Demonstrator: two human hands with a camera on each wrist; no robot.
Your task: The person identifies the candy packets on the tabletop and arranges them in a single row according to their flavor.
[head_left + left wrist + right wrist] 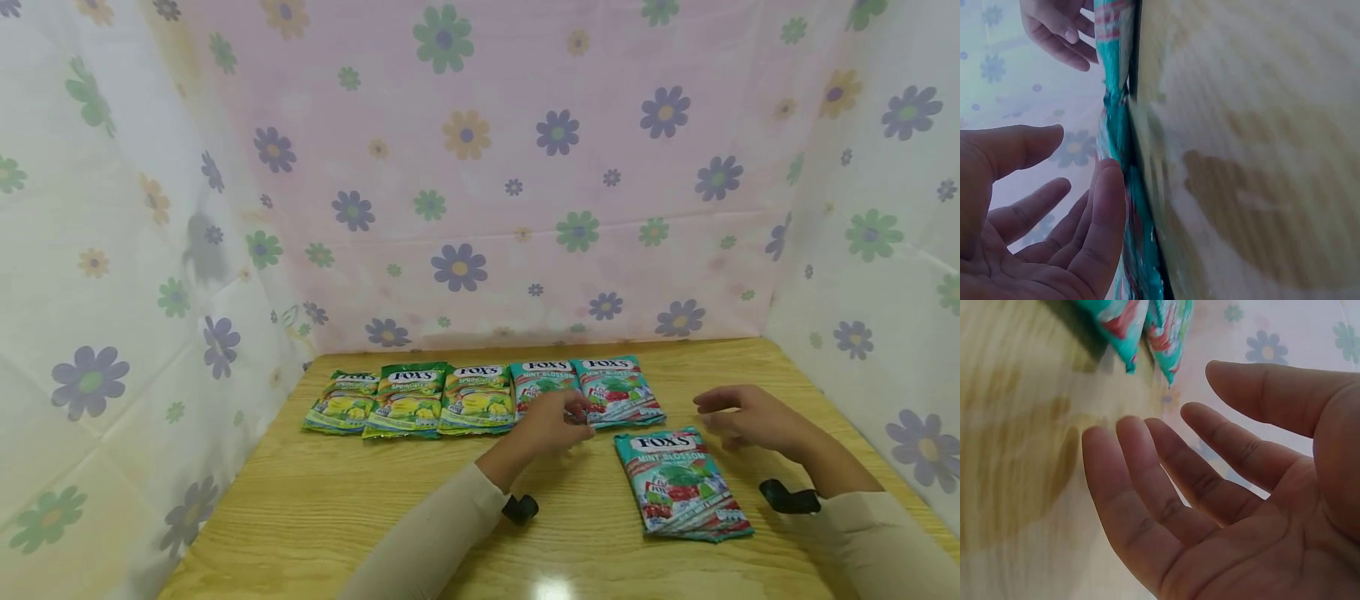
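Note:
A teal Fox's Mint Blossom candy packet (684, 487) lies face up toward the front right of the table, between my two hands. My left hand (546, 427) hovers at its left, overlapping one of two similar teal packets (617, 392) in the row behind. In the left wrist view, the fingers of that hand (1047, 250) are spread beside a teal packet edge (1141, 225) and grip nothing. Off to the right of the front packet is my right hand (757, 423). Its fingers (1138, 500) are relaxed and apart from the teal packet corners in the right wrist view.
Three yellow-green Fox's packets (408, 402) continue the row to the left along the back of the wooden table (337, 508). Flowered cloth (525, 192) walls the table at the back and both sides. Each wrist carries a black strap mount (789, 497).

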